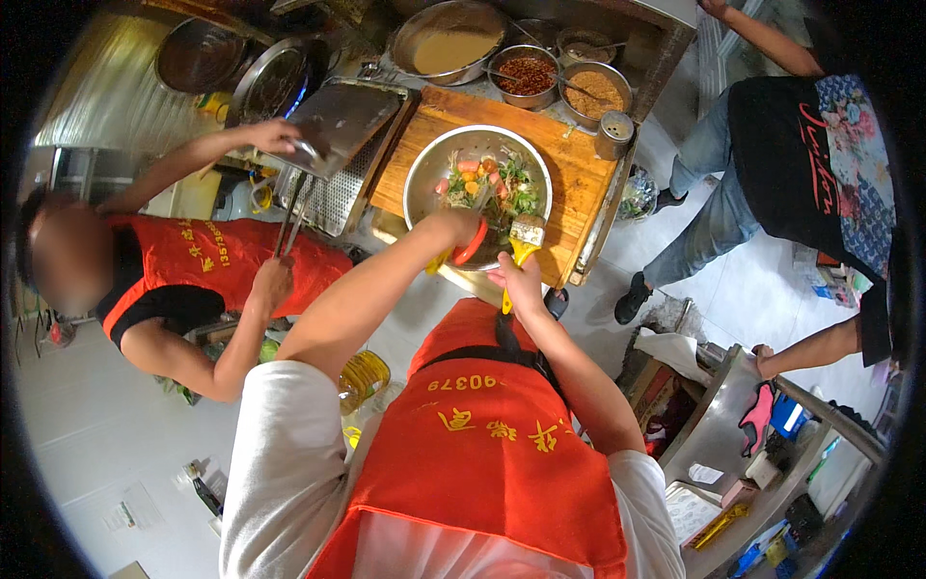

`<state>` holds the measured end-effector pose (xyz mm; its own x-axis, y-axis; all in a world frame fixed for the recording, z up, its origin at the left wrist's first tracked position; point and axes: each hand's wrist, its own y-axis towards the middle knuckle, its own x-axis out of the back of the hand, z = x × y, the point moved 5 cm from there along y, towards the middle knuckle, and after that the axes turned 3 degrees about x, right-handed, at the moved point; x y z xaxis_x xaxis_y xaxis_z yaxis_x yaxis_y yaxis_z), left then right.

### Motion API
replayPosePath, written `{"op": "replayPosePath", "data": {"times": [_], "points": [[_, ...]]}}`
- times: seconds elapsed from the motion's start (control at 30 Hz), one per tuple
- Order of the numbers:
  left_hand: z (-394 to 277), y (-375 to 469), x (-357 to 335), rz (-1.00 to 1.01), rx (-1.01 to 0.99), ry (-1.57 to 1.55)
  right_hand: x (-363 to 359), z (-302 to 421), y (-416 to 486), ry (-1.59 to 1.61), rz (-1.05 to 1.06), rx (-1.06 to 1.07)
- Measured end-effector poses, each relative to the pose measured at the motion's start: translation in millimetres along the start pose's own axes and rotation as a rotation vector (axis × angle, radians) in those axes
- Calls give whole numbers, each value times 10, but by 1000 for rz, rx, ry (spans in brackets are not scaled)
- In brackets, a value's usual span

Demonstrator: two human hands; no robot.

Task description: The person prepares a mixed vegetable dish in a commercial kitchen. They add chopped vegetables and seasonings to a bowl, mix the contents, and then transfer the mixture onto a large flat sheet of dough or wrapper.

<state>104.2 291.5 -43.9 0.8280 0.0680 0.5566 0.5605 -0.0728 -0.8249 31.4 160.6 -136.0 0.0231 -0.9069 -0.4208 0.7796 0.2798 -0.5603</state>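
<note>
A steel mixing bowl (pixel 539 148) stands on a wooden board (pixel 448 108), holding leafy greens (pixel 532 181), pink sausage pieces (pixel 466 166) and other cut food. My left hand (pixel 454 228) is over its near side, around a red-handled tool (pixel 472 246) that looks like scissors; a greyish, blade-like part points into the food. Its fingers are mostly hidden. Beside it, my right hand (pixel 522 286) grips a yellow-handled brush (pixel 524 242), bristles up, in front of the bowl's near right rim. Whether its fingertips touch the bowl is unclear.
Behind the board are a pan of tan sauce (pixel 456 51), bowls of chili flakes (pixel 528 76) and ground seasoning (pixel 595 94), and a shaker (pixel 615 134). At left, a co-worker (pixel 239 253) holds tongs (pixel 289 217) and a metal lid (pixel 340 123). Another person (pixel 788 166) stands right.
</note>
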Motion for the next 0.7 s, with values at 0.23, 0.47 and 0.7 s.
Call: {"op": "replayPosePath", "data": {"times": [0.23, 0.47, 0.7], "points": [[-83, 254, -131, -226, -4, 280, -36, 27, 16, 46, -3, 24], [225, -214, -285, -289, 49, 206, 67, -3, 73, 28, -25, 38], [-188, 127, -164, -84, 213, 212, -22, -4, 45, 69, 13, 74]]}}
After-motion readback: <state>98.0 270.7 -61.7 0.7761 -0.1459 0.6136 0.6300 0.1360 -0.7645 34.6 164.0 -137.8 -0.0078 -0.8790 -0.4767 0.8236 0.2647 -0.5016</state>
